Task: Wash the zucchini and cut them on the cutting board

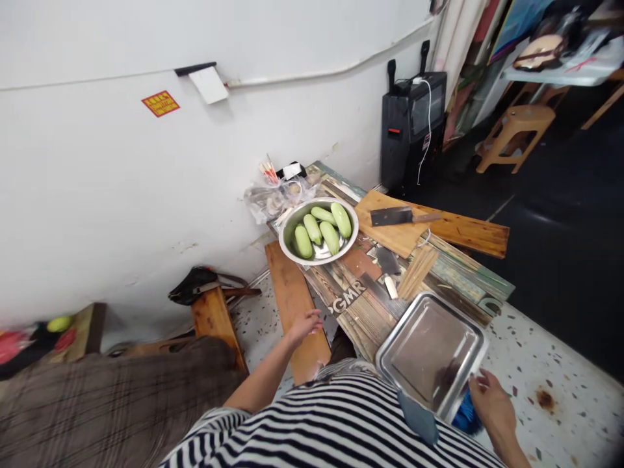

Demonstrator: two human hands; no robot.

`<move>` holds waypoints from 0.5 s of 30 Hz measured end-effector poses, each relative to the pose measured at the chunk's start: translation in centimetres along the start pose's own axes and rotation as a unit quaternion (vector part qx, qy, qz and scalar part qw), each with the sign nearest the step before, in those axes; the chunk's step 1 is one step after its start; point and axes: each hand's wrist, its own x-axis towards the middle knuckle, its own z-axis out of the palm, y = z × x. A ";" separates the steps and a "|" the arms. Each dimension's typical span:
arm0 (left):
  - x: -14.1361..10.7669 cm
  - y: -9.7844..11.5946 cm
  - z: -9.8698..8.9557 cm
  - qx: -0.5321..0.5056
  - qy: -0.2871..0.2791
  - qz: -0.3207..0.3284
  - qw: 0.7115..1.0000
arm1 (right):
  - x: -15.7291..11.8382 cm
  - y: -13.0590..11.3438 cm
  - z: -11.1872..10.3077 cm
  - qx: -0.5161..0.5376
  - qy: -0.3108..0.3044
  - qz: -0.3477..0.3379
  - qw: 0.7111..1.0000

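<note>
My left hand (306,325) hangs over the wooden bench, its fingers loosely apart and holding nothing. My right hand (490,398) is at the right rim of a shallow metal tray (431,348), fingers bent against the edge. The tray extends over the near corner of the table. Beyond it are a bundle of wooden skewers (418,272) and a small scraper-like blade with a pale handle (390,286). A steel basin (287,250) holds several peeled pale-green gourds (327,237). On a cutting board (390,242) lies a cleaver (392,216).
Plastic bags (268,201) are at the table's wall end. Wooden benches (287,286) flank the patterned table (358,312). A black wheeled speaker-like box (414,127) stands by the wall. Something blue (467,416) shows under the tray. A stool (519,133) is farther back.
</note>
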 end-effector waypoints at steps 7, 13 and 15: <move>6.6 7.4 -2.4 0.021 -0.034 -0.005 0.999 | 8.4 -13.7 6.5 -0.088 -0.005 -0.137 0.987; 10.6 10.4 -5.0 0.090 -0.089 -0.017 0.992 | 18.8 -25.8 12.3 -0.176 -0.036 -0.211 0.961; 11.7 11.3 -6.8 0.097 -0.078 -0.015 0.992 | 22.7 -29.5 13.1 -0.217 -0.042 -0.227 0.948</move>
